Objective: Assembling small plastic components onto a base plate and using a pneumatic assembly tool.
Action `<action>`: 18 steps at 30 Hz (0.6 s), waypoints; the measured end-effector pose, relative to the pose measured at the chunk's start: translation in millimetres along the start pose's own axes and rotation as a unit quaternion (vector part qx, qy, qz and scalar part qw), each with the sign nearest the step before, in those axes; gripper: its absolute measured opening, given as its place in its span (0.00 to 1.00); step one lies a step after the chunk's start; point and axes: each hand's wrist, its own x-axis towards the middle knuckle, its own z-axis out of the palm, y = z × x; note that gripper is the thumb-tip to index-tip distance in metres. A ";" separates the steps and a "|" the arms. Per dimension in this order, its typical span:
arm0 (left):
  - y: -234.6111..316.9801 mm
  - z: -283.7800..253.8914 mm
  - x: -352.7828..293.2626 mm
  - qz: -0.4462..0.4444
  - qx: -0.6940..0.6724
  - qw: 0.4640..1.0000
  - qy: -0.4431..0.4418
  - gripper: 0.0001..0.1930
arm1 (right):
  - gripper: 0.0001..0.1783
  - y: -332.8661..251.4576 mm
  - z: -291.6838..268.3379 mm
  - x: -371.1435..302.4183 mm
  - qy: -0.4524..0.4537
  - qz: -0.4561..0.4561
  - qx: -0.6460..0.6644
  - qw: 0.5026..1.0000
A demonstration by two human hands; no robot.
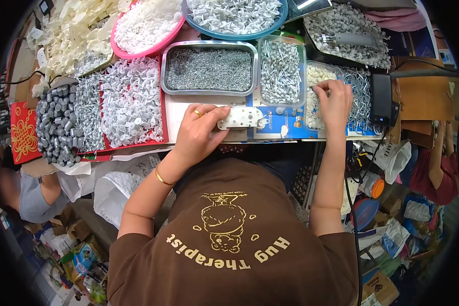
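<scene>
My left hand (201, 125) grips one end of a small white plastic housing (242, 117) with several holes, held just above the table's near edge. A thin metal bit shows at the housing's right end. My right hand (335, 102) is over a clear tub of small cream-coloured parts (317, 75), thumb and fingertips pinched together at its contents. What the pinch holds, if anything, is too small to make out. Directly beyond the housing, a metal tray (209, 93) holds many tiny metal pins. Beside it is a clear container of longer white-headed pins (280, 71).
Left lie a red box of white plastic parts (130, 102), metal pins (89, 112) and grey cylinders (61, 125). Pink (118, 48) and blue (234, 35) basins stand behind. Metal hooks (358, 97) and a black device (381, 99) sit right. Other people are at both sides.
</scene>
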 end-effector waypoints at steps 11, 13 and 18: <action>0.0 -27.9 21.2 -0.169 -0.105 0.976 0.085 0.26 | 0.06 -4.9 -20.6 -10.2 -0.037 0.130 0.387 0.912; -10.6 -31.2 30.8 -0.177 -0.086 0.974 0.112 0.19 | 0.07 -9.7 -18.5 -6.8 -0.023 0.152 0.417 0.896; -55.2 -30.4 52.1 -0.054 0.170 0.982 0.055 0.05 | 0.08 -41.3 -46.0 -11.2 0.006 0.132 0.491 0.861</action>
